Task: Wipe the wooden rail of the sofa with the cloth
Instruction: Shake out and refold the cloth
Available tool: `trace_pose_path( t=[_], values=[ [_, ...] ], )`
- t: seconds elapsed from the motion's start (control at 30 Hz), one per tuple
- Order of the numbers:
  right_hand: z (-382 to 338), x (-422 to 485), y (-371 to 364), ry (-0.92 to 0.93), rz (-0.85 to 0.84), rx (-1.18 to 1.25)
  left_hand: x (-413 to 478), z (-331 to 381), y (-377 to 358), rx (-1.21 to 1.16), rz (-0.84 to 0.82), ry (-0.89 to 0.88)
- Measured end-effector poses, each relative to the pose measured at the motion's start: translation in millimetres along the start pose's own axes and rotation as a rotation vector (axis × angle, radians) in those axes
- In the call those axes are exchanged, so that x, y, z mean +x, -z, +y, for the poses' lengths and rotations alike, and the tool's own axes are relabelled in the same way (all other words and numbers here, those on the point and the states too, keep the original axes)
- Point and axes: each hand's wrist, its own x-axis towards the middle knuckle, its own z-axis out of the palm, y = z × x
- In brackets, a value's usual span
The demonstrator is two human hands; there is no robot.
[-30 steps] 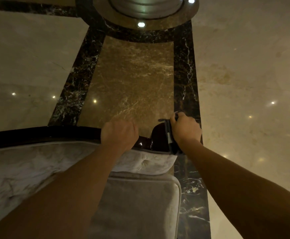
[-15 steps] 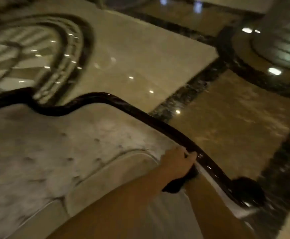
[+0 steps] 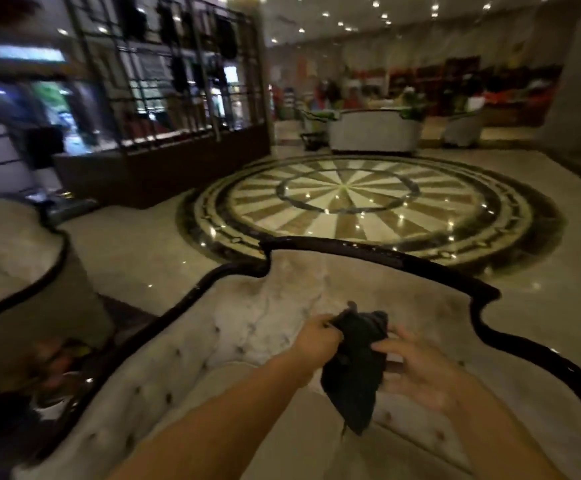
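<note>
A dark cloth [image 3: 353,368] hangs in front of the sofa's pale tufted backrest [image 3: 247,323]. My left hand [image 3: 316,337] grips its top edge. My right hand [image 3: 417,368] touches the cloth's right side with fingers spread around it. The glossy dark wooden rail [image 3: 379,252] curves along the top of the backrest, beyond both hands and apart from the cloth. It runs down the left side [image 3: 192,296] and the right side [image 3: 538,355].
A second sofa with a dark rail [image 3: 45,282] stands at the left. Beyond lies shiny marble floor with a round inlay [image 3: 361,199], a dark display cabinet [image 3: 164,109] at back left, and white armchairs [image 3: 375,133] farther off.
My view swung up from the floor and rail end to the whole backrest. Both hands left the rail, and the cloth is now held in the air between them.
</note>
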Motion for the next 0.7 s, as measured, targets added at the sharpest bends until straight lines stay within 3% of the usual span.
trace_pose_path(
  t=[0.13, 0.3, 0.47, 0.63, 0.7],
  values=[
    [-11.3, 7.5, -136.4, -0.105, -0.291, -0.373, -72.7, -48.4, 126.9, -0.091, 0.206, 0.002],
    [10.4, -18.9, -274.3, -0.194, -0.545, -0.675, -166.8, -87.2, 234.6, -0.137, 0.319, 0.05],
    [38.9, -37.2, -373.6, -0.19, -0.709, -0.61, -233.4, -115.4, 311.8, -0.147, 0.427, 0.198],
    [46.1, -32.2, -438.1, -0.203, -0.753, -0.367, -275.8, -152.6, 370.5, -0.605, 0.289, 0.317],
    [47.3, -27.5, -463.5, -0.173, -0.758, -0.346, -292.3, -178.1, 389.2, -0.655, 0.236, 0.412]
  ],
)
